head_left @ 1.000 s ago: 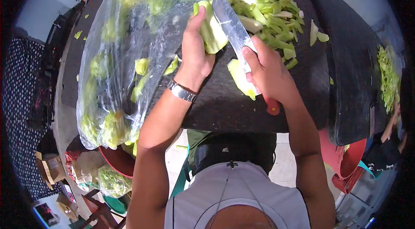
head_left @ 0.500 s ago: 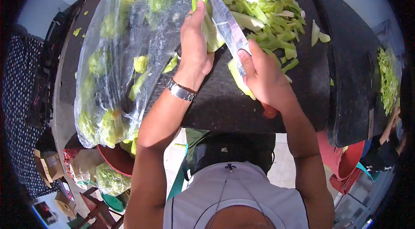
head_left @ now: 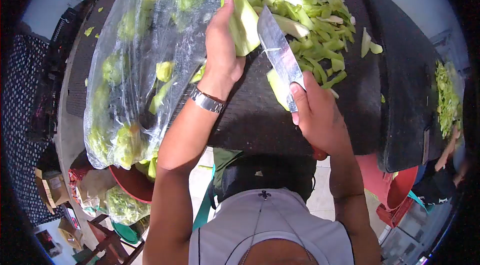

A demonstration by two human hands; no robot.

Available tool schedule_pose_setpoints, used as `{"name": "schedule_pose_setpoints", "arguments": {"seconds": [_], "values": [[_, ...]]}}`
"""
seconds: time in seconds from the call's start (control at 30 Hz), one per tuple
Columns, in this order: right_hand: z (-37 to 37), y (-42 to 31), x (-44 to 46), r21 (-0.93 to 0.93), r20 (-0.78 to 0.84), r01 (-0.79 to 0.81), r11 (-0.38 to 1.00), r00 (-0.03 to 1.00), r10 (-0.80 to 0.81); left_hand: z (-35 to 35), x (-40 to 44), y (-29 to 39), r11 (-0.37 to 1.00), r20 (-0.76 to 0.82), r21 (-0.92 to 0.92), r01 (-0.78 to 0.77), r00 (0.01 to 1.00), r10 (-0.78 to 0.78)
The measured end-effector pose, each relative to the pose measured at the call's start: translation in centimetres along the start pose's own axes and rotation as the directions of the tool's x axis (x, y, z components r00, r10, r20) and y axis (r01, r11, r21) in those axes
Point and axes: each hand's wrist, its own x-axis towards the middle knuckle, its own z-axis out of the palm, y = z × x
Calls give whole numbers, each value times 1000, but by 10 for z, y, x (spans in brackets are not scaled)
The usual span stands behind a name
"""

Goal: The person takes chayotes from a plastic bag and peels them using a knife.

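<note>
My left hand (head_left: 221, 47), with a metal watch on its wrist, is closed around a pale green piece of fruit or vegetable (head_left: 245, 27) whose exact kind I cannot tell. My right hand (head_left: 322, 115) grips a knife (head_left: 276, 42) by its reddish handle. The broad blade points up and left, beside the piece and slightly apart from it. Under the blade, another pale green piece (head_left: 276, 87) lies on the dark board (head_left: 250, 115). Cut green strips and slices (head_left: 317, 25) are heaped beyond the knife.
A clear plastic bag (head_left: 145, 50) with several whole green fruits covers the board's left side. To the right stands another dark board (head_left: 405, 80), with more cut strips (head_left: 447, 97) past it and part of another person's arm. Red tubs (head_left: 131, 185) sit below both sides.
The knife has moved right and down, away from the held piece. My left hand has turned the piece so its broad pale face shows more.
</note>
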Motion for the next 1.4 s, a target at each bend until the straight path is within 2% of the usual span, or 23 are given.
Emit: {"name": "schedule_pose_setpoints", "arguments": {"seconds": [0.33, 0.43, 0.57, 0.67, 0.77, 0.8, 0.93, 1.0, 1.07, 1.13, 1.23, 1.4], "values": [[11, 2, -4, -35, -47, 10, 999, 999, -11, 5, -7, -9, 998, 22, 56, -32, 999, 31], [8, -3, -2, 52, 13, -97, 994, 995, 97, 7, -10, -13, 998, 50, 55, -30, 998, 27], [14, 10, -1, 116, -53, 30, 993, 998, -23, 9, -14, -10, 998, 81, 66, -17, 997, 12], [18, 16, 1, 175, -43, 34, 984, 999, -27, 11, -14, -12, 999, 79, 47, 4, 997, -8], [16, 8, 2, 221, -21, -23, 975, 999, 29, 14, -22, -17, 992, 65, 123, 26, 997, -34], [15, 4, 5, 215, -35, -36, 976, 998, 44, 19, -27, -18, 997, 66, 36, 67, 995, -69], [11, -8, 8, 302, 39, -178, 937, 984, 174, 18, -29, -13, 996, 92, 54, 74, 993, -79], [18, 2, 12, 259, -22, -84, 962, 995, 92, 21, -30, -12, 995, 93, 54, 88, 991, -92], [19, 2, 14, 273, -32, -80, 959, 995, 93, 23, -32, -19, 997, 85, 41, 64, 994, -67], [11, -13, 18, 341, -1, -169, 925, 984, 181, 22, -33, -20, 997, 98, 11, 79, 992, -79], [14, -9, 22, 354, -36, -124, 927, 989, 146, 19, -32, -19, 998, 167, 34, 49, 985, -53], [8, -2, 28, 435, 49, -132, 891, 991, 123, 18, -31, -10, 991, 151, 122, 45, 987, -64]]}}
